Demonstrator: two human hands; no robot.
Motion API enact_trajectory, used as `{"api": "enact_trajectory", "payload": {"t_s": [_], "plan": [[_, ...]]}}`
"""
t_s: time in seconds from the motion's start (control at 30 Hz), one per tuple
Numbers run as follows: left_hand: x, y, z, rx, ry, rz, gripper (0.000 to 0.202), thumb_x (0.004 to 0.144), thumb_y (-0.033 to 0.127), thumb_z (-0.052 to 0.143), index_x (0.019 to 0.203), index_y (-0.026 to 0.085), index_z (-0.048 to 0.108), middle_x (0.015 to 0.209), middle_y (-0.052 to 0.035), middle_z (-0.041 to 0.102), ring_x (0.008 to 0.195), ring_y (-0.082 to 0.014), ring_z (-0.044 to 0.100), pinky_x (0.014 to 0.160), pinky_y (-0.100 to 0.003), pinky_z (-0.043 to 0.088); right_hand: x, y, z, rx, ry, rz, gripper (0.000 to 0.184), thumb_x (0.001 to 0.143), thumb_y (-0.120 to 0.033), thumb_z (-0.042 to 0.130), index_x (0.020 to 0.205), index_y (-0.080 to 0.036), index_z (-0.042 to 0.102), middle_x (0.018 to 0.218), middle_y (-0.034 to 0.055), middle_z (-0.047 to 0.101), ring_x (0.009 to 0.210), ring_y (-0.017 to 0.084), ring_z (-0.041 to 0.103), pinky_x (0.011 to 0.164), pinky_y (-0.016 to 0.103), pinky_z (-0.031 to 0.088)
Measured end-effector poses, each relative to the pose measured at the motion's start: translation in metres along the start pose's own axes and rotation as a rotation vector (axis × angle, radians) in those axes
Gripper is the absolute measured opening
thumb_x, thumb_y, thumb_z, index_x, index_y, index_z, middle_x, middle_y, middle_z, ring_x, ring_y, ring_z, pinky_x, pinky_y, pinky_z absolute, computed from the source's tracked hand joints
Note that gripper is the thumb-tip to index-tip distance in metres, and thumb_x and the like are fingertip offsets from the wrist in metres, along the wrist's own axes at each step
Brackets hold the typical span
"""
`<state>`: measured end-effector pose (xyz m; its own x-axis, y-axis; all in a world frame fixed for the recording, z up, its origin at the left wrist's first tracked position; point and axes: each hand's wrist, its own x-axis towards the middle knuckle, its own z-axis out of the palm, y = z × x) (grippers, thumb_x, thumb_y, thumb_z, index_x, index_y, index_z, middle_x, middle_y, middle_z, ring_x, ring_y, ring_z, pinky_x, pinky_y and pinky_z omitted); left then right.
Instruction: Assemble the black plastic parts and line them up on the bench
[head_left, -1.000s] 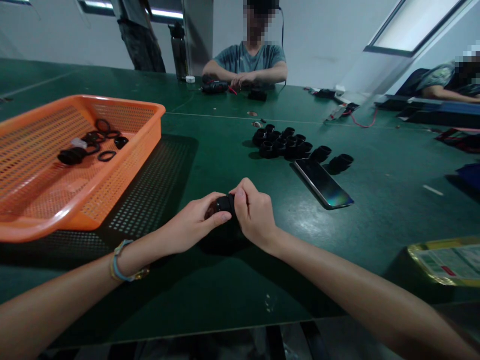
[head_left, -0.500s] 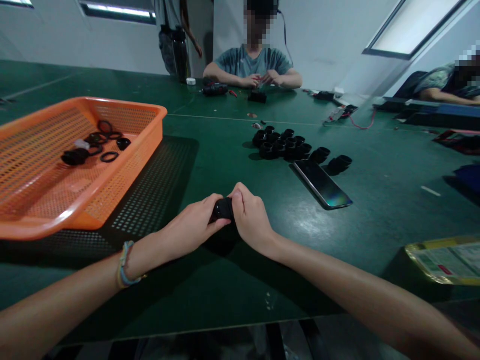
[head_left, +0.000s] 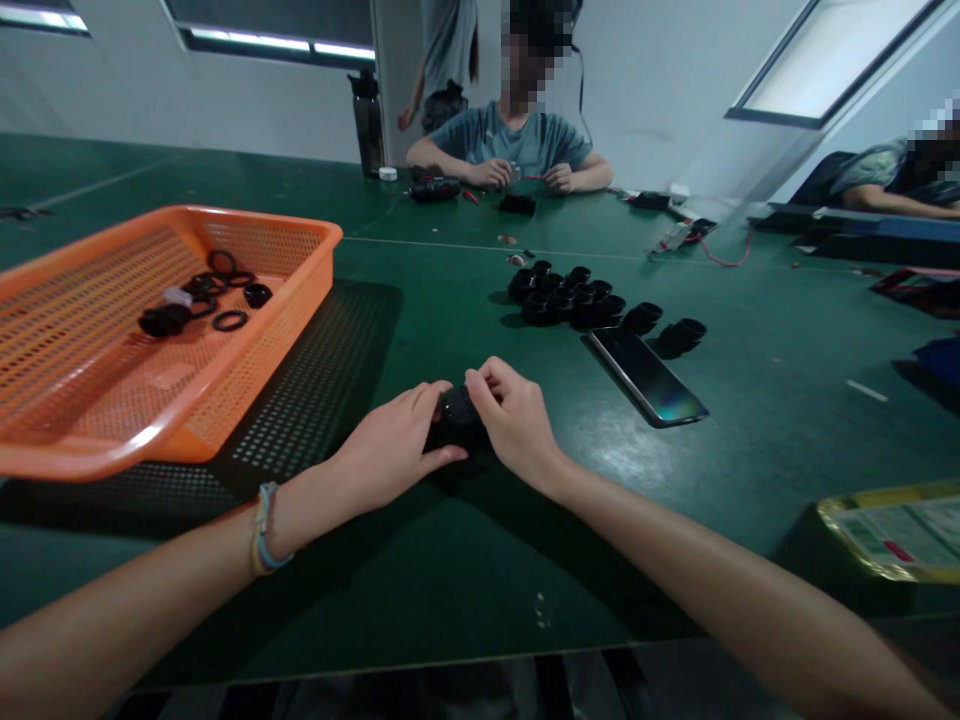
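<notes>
Near the front middle of the green table (head_left: 465, 580), both my hands close on one small black cylindrical part (head_left: 459, 408). My left hand (head_left: 394, 435) grips it from the left, thumb below and fingers over the far side. From the right, my right hand (head_left: 517, 420) pinches its end with bent fingers, which cover part of it. Beyond my hands stands a cluster of similar black round fittings (head_left: 562, 295), two of them a little apart on the right. A dark phone (head_left: 649, 375) lies beside them.
An orange perforated basket (head_left: 262, 370) at the left holds black rings (head_left: 229, 320) and several black parts. A yellow-edged tin (head_left: 892, 535) sits at the front right. Across the table a seated person (head_left: 510, 150) handles small things, near a dark bottle (head_left: 367, 125).
My right hand has turned and its fingers have shifted on the black part's end. My left fingers have loosened slightly around it. The person standing behind has moved right; the view has tilted slightly.
</notes>
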<state>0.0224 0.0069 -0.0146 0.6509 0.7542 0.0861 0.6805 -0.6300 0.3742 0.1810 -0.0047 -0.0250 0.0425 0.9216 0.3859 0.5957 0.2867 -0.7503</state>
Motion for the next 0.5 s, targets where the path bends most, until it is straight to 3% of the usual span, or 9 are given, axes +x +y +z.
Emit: {"api": "enact_trajectory", "payload": {"t_s": [0.1, 0.27, 0.5], "plan": [[0.001, -0.007, 0.004, 0.029, 0.046, -0.003, 0.06, 0.084, 0.04, 0.053, 0.13, 0.008, 0.033, 0.11, -0.0143, 0.057, 0.102, -0.0278, 0.056, 0.087, -0.041, 0.046, 0.017, 0.019, -0.017, -0.269, 0.175, -0.119, 0.02, 0.079, -0.037, 0.055, 0.072, -0.018, 0.055, 0.056, -0.003, 0.051, 0.049, 0.01, 0.045, 0.051, 0.023, 0.032], [0.002, -0.012, 0.003, 0.073, 0.072, 0.015, 0.053, 0.088, 0.036, 0.046, 0.129, 0.005, 0.036, 0.109, -0.0142, 0.056, 0.102, -0.0258, 0.054, 0.09, -0.041, 0.044, 0.044, 0.058, -0.048, -0.614, 0.305, -0.194, 0.023, 0.083, -0.032, 0.052, 0.083, -0.015, 0.067, 0.069, 0.0062, 0.061, 0.061, 0.017, 0.053, 0.056, 0.027, 0.036], [0.002, -0.01, 0.0, 0.243, 0.079, 0.062, 0.041, 0.087, 0.028, 0.048, 0.122, 0.007, 0.046, 0.116, -0.0145, 0.055, 0.105, -0.0254, 0.053, 0.089, -0.038, 0.046, 0.056, 0.082, -0.062, -0.827, 0.317, -0.061, 0.031, 0.088, -0.024, 0.044, 0.108, -0.016, 0.065, 0.089, 0.0124, 0.065, 0.08, 0.025, 0.057, 0.064, 0.032, 0.041]]}}
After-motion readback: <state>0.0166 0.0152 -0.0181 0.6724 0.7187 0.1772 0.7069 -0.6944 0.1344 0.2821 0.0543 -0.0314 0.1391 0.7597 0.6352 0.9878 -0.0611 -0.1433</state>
